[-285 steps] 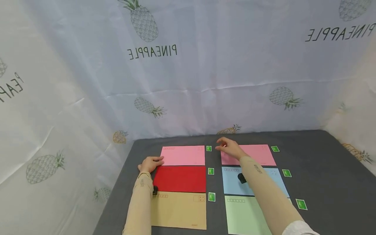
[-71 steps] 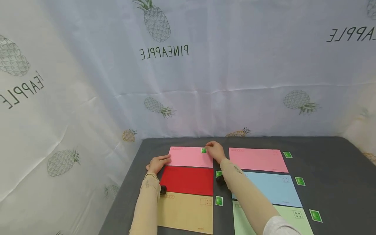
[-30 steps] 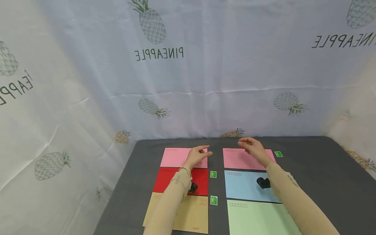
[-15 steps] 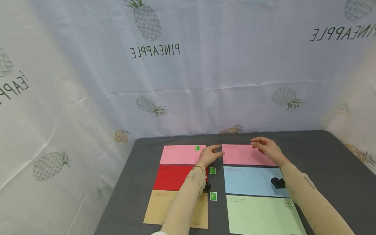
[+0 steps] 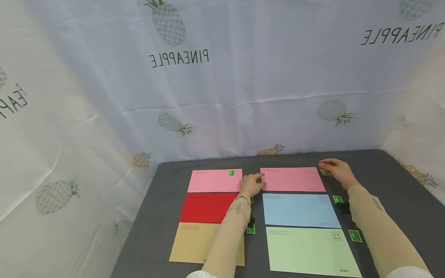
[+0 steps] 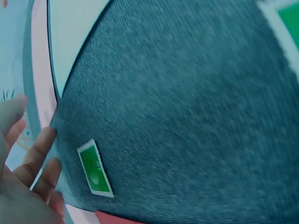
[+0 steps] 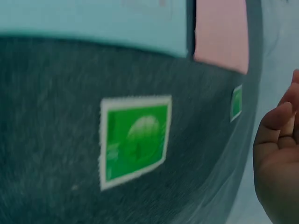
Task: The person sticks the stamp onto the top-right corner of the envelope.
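Left hand [image 5: 251, 186] sits spread at a pink envelope [image 5: 292, 179] — right hand [image 5: 340, 173], loosely bent, hovers by a stamp [image 5: 324, 172].

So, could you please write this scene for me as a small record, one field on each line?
Left hand: fingertips at the left edge of the right pink envelope; contact unclear
Right hand: fingertips close to the stamp beside that envelope; contact unclear
Left column, far to near: left pink envelope, red envelope, tan envelope
Right column, far to near: right pink envelope, blue envelope, green envelope
Stamp on an envelope: one, left pink envelope
Loose stamps: five; two between columns, three right of right column
Surface: dark table
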A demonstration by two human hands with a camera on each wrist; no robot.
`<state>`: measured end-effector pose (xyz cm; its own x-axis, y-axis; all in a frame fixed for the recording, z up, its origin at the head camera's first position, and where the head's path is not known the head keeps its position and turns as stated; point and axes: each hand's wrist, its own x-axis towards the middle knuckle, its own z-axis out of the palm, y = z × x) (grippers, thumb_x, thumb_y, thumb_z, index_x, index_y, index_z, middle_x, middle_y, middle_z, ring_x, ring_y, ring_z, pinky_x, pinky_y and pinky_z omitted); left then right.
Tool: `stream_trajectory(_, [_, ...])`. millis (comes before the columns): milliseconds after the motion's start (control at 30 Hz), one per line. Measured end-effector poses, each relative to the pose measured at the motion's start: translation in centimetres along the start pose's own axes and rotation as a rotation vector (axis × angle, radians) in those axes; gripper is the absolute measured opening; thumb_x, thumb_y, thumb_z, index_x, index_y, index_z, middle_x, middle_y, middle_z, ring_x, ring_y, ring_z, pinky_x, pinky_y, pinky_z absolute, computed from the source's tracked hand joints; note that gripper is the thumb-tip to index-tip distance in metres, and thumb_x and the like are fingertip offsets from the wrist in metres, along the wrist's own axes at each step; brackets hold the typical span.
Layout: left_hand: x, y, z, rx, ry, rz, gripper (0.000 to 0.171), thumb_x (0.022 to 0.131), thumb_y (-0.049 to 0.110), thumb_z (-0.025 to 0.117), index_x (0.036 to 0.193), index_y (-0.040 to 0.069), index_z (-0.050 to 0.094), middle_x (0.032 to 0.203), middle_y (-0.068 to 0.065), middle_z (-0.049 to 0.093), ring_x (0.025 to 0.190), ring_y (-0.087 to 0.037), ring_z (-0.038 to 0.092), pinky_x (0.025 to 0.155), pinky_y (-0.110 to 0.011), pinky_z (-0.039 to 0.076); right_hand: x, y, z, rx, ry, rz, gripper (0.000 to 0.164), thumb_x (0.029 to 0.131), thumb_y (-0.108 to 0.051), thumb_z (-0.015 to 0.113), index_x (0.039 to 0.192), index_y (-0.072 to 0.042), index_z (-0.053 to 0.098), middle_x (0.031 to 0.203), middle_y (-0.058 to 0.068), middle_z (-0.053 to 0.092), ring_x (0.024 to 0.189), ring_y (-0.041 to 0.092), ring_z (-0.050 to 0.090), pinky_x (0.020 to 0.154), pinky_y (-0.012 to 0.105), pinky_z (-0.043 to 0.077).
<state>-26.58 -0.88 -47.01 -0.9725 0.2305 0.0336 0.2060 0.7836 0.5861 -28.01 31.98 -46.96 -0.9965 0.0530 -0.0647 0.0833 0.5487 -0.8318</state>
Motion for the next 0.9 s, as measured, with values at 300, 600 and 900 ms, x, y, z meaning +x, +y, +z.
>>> stream_trajectory(300, [0.3, 0.6, 1.1, 0.016, 0.009, -0.056, 0.039, 0.079, 0.030, 0.063, 0.117, 0.026, 0.057, 0.067, 0.001, 0.051, 0.076, -0.014, 0.042, 0.068, -0.028, 0.030, -0.7, 2.4, -0.7, -0.102, 0.076, 0.123, 0.061, 0.088, -0.043, 0.044, 0.125, 0.005, 0.040, 0.127, 0.030, 0.036, 0.108, 0.042, 0.038, 0.084, 0.053, 0.035])
stream_trajectory(600, [0.4, 0.5, 1.4, -0.034, -0.030, -0.057, 0.039, 0.077, 0.024, 0.065, 0.116, 0.024, 0.058, 0.088, -0.005, 0.057, 0.085, -0.018, 0.048, 0.072, -0.031, 0.039, -0.2, 2.3, 0.2, -0.160, 0.039, 0.142, 0.054, 0.089, -0.035, 0.044, 0.127, 0.003, 0.038, 0.128, 0.030, 0.035, 0.107, 0.042, 0.038, 0.085, 0.054, 0.034])
stream_trajectory(900, [0.5, 0.8, 1.6, 0.015, -0.023, -0.073, 0.040, 0.077, 0.028, 0.065, 0.117, 0.028, 0.057, 0.093, -0.006, 0.058, 0.092, -0.021, 0.048, 0.073, -0.032, 0.040, 0.1, 1.7, 0.4, -0.160, 0.014, 0.170, 0.060, 0.090, -0.041, 0.040, 0.131, 0.003, 0.035, 0.132, 0.032, 0.029, 0.117, 0.046, 0.030, 0.092, 0.057, 0.028])
